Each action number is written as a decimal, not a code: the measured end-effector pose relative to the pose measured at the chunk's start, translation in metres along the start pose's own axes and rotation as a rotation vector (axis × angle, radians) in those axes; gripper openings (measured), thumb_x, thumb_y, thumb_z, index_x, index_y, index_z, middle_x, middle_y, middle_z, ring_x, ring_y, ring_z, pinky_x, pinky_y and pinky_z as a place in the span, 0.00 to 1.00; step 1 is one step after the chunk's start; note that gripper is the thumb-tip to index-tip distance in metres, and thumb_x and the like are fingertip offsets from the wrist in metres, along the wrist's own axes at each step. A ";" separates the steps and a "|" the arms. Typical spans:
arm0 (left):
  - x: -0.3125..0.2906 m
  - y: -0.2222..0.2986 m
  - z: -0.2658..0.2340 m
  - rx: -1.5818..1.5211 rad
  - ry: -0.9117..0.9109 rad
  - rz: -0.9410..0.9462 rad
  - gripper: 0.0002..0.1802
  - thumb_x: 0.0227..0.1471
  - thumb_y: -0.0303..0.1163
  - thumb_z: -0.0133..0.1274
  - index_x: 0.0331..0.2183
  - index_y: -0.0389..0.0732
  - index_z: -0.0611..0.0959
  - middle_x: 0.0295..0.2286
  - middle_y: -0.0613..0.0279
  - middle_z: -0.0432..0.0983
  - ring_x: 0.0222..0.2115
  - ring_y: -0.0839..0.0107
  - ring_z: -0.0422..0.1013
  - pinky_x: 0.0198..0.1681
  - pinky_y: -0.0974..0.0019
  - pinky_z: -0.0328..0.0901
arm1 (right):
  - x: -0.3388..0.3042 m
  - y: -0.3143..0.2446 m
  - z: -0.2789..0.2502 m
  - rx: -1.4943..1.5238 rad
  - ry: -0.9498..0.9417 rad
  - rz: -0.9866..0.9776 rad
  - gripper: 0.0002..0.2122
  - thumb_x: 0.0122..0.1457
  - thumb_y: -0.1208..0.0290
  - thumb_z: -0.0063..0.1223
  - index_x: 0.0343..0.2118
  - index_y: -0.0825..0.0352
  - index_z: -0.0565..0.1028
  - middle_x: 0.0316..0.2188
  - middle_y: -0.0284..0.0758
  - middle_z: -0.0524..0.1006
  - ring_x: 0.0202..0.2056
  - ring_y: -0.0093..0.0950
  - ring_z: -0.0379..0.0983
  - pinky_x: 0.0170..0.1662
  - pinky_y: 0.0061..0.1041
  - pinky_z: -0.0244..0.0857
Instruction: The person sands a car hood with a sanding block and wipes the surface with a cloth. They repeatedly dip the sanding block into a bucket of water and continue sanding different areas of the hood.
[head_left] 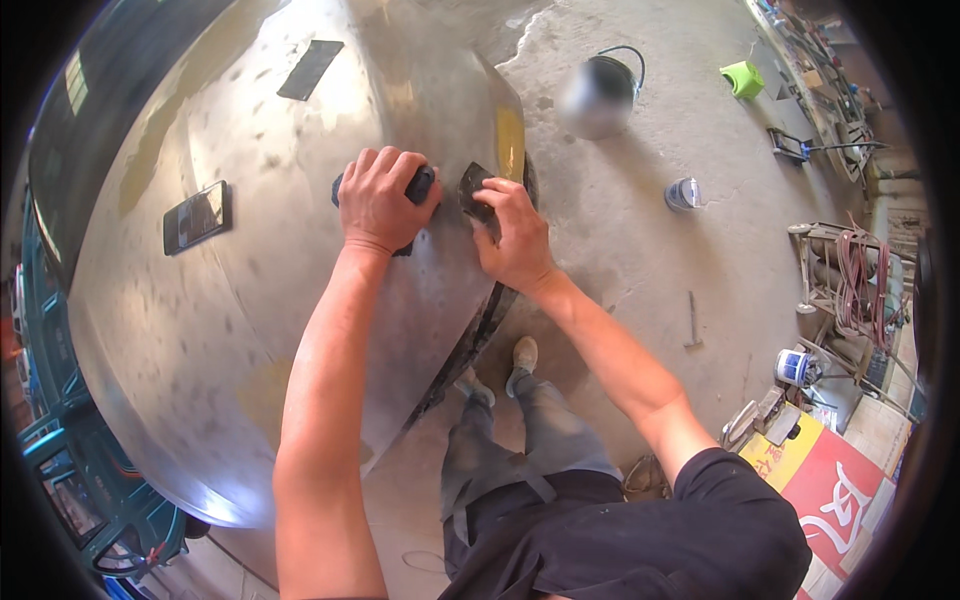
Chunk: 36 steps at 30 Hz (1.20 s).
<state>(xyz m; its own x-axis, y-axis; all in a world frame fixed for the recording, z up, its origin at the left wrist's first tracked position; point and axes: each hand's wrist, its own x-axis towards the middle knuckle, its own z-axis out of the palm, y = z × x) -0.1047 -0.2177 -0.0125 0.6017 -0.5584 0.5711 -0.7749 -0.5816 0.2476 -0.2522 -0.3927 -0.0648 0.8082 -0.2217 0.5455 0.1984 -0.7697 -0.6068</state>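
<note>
My left hand (378, 200) is closed over a dark block (421, 184), pressed to the bare, grey-silver car hood (270, 210). Fingers hide much of the block. Close by, at the hood's right edge, my right hand (517, 235) pinches a dark, flat piece like folded sandpaper (473, 194) between thumb and fingers. A black smartphone (197, 217) lies on the hood left of my hands. Farther up rests a dark rectangular sheet (310, 70), perhaps sandpaper. Yellowish filler (510, 143) shows along the right edge.
A black bucket (600, 95), its inside blurred, stands on the concrete floor (640, 260). Near it are a small can (683, 194), a green container (742, 79) and a hammer-like tool (693, 320). Coiled hose (862, 280) hangs at right. A teal vehicle (95, 480) is at left.
</note>
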 end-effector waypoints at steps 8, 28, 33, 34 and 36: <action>-0.005 -0.005 0.004 0.095 -0.063 0.064 0.11 0.50 0.43 0.71 0.26 0.52 0.85 0.33 0.71 0.78 0.39 0.62 0.76 0.42 0.54 0.71 | -0.037 -0.009 0.003 -0.215 -0.352 -0.029 0.42 0.64 0.59 0.70 0.76 0.75 0.65 0.81 0.51 0.58 0.81 0.53 0.51 0.82 0.53 0.48; -0.003 -0.003 0.001 0.094 -0.053 0.037 0.10 0.42 0.40 0.69 0.27 0.50 0.84 0.33 0.69 0.78 0.39 0.59 0.76 0.42 0.53 0.72 | -0.041 -0.024 0.000 -0.193 -0.382 -0.003 0.42 0.66 0.49 0.67 0.74 0.76 0.68 0.80 0.52 0.59 0.82 0.52 0.48 0.82 0.54 0.44; 0.003 -0.002 0.007 0.078 -0.025 0.033 0.11 0.43 0.40 0.69 0.26 0.50 0.82 0.32 0.68 0.77 0.38 0.59 0.76 0.42 0.54 0.72 | -0.021 -0.013 0.018 -0.210 -0.358 -0.006 0.42 0.66 0.50 0.68 0.75 0.74 0.67 0.81 0.51 0.59 0.82 0.52 0.49 0.82 0.54 0.45; 0.000 -0.002 0.006 0.080 -0.037 0.033 0.11 0.43 0.40 0.69 0.26 0.50 0.82 0.32 0.68 0.77 0.38 0.59 0.76 0.41 0.54 0.72 | -0.018 -0.013 0.021 -0.223 -0.340 -0.015 0.42 0.66 0.50 0.68 0.75 0.74 0.67 0.81 0.50 0.59 0.82 0.51 0.49 0.82 0.53 0.45; -0.005 -0.006 0.001 0.090 -0.054 0.032 0.11 0.43 0.40 0.69 0.25 0.50 0.82 0.32 0.68 0.77 0.38 0.59 0.76 0.41 0.53 0.72 | -0.037 -0.018 0.004 -0.203 -0.394 -0.031 0.41 0.67 0.53 0.67 0.76 0.73 0.66 0.81 0.50 0.59 0.82 0.50 0.51 0.82 0.54 0.45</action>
<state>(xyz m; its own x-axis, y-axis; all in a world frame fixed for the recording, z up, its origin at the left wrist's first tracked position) -0.1025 -0.2123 -0.0176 0.5883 -0.6073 0.5340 -0.7748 -0.6124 0.1571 -0.2835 -0.3681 -0.0765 0.9609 0.0182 0.2763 0.1451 -0.8829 -0.4466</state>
